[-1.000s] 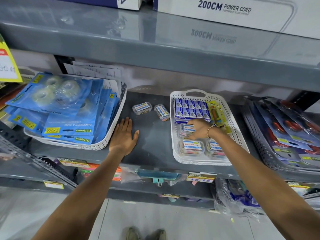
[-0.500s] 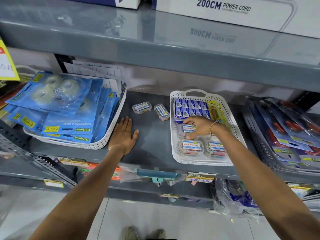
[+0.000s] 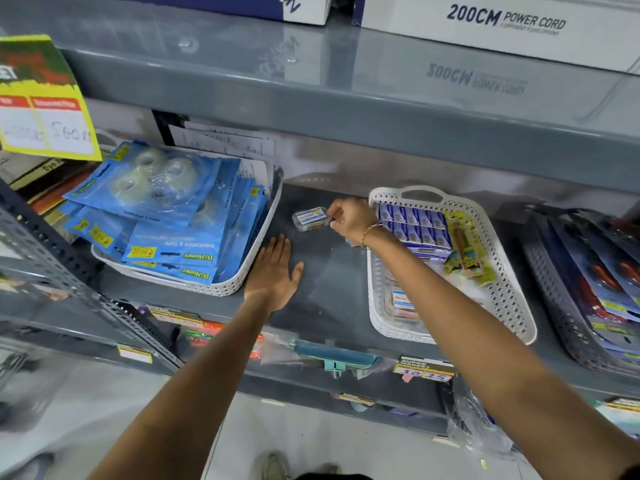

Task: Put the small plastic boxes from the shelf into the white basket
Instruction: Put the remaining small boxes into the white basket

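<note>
While your left hand (image 3: 273,271) lies flat and open on the shelf (image 3: 329,282), your right hand (image 3: 349,218) pinches at the small plastic box (image 3: 309,218) mid-frame, left of the white basket (image 3: 512,299); light, rigid, probably slick, so grip its short sides.

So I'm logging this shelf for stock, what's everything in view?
small plastic box: one clear, on bare shelf at right fingertips; second may be hidden under the hand
white basket: one, right of centre; holds blue packs, a yellow-green pack, at least one more box
tape packs: several, blue, in left white basket
power cord carton: one, white, upper shelf
price sign: one, yellow, far left
dark tray: one, far right
hands: left hand flat on shelf; right hand at the box
</note>
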Available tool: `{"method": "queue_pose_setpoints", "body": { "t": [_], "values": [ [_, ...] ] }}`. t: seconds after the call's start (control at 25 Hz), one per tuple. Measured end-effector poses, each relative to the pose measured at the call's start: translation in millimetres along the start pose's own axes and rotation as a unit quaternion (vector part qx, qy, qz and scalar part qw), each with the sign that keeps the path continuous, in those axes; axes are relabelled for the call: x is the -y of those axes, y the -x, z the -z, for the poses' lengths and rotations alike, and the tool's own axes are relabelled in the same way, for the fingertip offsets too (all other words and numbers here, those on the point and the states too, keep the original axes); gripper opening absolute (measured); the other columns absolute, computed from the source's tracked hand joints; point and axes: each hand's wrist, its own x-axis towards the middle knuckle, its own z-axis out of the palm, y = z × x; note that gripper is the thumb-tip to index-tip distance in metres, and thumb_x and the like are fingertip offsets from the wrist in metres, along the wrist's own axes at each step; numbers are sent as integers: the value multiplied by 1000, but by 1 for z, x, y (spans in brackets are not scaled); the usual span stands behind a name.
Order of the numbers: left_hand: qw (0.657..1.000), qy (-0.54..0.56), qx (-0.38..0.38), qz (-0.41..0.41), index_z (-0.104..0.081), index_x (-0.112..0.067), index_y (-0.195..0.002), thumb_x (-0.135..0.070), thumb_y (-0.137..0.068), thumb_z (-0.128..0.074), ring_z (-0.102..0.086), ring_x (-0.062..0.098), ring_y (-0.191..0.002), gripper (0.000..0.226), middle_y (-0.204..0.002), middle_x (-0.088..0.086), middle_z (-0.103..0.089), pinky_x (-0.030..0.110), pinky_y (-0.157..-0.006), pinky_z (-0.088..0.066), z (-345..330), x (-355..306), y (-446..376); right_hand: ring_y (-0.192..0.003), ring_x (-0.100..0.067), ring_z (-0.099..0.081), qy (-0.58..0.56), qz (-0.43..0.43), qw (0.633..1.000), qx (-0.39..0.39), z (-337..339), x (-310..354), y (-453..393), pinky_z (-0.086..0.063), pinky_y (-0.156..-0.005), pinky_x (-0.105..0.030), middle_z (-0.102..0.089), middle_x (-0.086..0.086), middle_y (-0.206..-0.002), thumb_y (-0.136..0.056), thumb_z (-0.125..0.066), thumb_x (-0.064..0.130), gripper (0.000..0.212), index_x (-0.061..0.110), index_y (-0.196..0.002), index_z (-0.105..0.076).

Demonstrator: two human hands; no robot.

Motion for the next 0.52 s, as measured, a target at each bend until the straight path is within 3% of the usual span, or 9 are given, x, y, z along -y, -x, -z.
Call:
{"method": "queue_pose_setpoints", "body": {
  "t": [0.2,0.28,0.4,0.52],
  "values": [
    [1000,-12,4,6,3,-10,-153,-52,-97,-14,5,17,-150,71,-163,5,2,32,-121,4,0,0,-2,-127,-35,-48,166,30,983,79,-35,5,-30,-44,-104,-41,-49,-14,-141,-81,-61,9,60,13,-138,-40],
    [1000,-10,3,5,3,-10,-153,-51,-98,-14,5,17,-150,71,-163,5,2,31,-120,5,0,-1,-1,-127,-38,-46,193,-42,979,51,-42,4,-36,-44,-101,-43,-44,-20,-140,-79,-66,10,66,3,-137,-36],
    [1000,-11,-5,6,1,-9,-153,-50,-98,-17,3,18,-150,71,-163,5,1,31,-120,5,0,-2,-1,-123,-35,-52,228,-138,963,47,-41,0,-37,-47,-97,-40,-54,-21,-133,-81,-65,11,53,-2,-130,-49],
    [1000,-15,-4,5,1,-9,-153,-50,-98,-17,4,18,-150,71,-163,5,1,31,-119,5,1,-2,0,-116,-30,-61,268,-121,953,73,-33,-3,-34,-50,-93,-35,-65,-15,-122,-81,-64,9,34,4,-114,-66]
  ]
}}
